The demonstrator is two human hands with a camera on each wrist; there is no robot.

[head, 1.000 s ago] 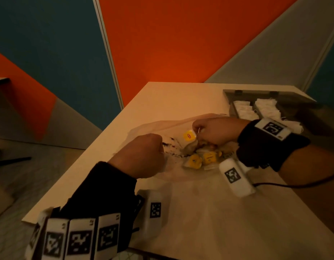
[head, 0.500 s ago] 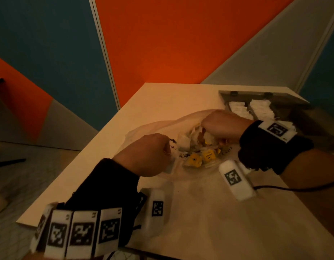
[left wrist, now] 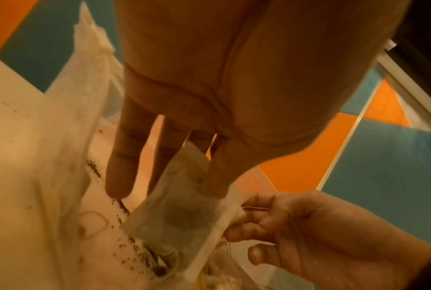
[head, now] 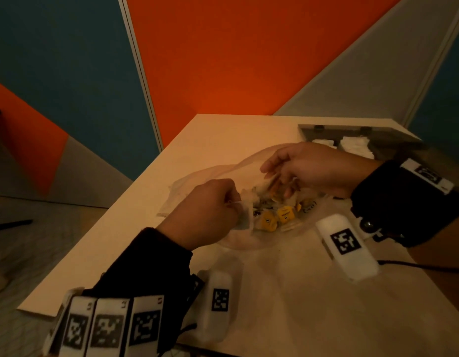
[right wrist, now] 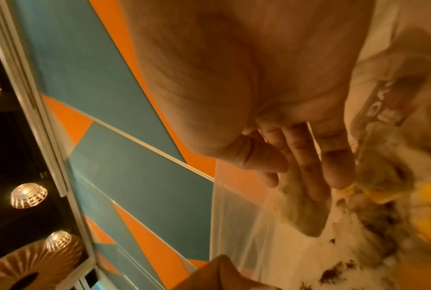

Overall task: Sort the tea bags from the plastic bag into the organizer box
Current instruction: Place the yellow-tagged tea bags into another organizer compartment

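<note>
A clear plastic bag (head: 210, 176) lies open on the table, holding a pile of tea bags with yellow tags (head: 285, 213). My left hand (head: 236, 202) pinches one pale tea bag (left wrist: 179, 212) between thumb and fingers at the bag's left side. My right hand (head: 272, 176) reaches into the bag from the right. In the left wrist view its fingertips (left wrist: 236, 215) pinch that tea bag's corner by the string. In the right wrist view a tea bag (right wrist: 301, 212) lies under the right fingers. The grey organizer box (head: 352, 130) stands open at the back right.
White tea bags (head: 354, 146) fill the organizer's visible compartments. Loose tea crumbs (left wrist: 135, 245) are scattered inside the plastic bag. The table's left edge (head: 115, 215) runs close to my left forearm. A black cable (head: 416, 265) trails from the right wrist.
My right hand has risen from the pile with its fingers spread. My left hand has shifted right to the pile and now pinches a tea bag.
</note>
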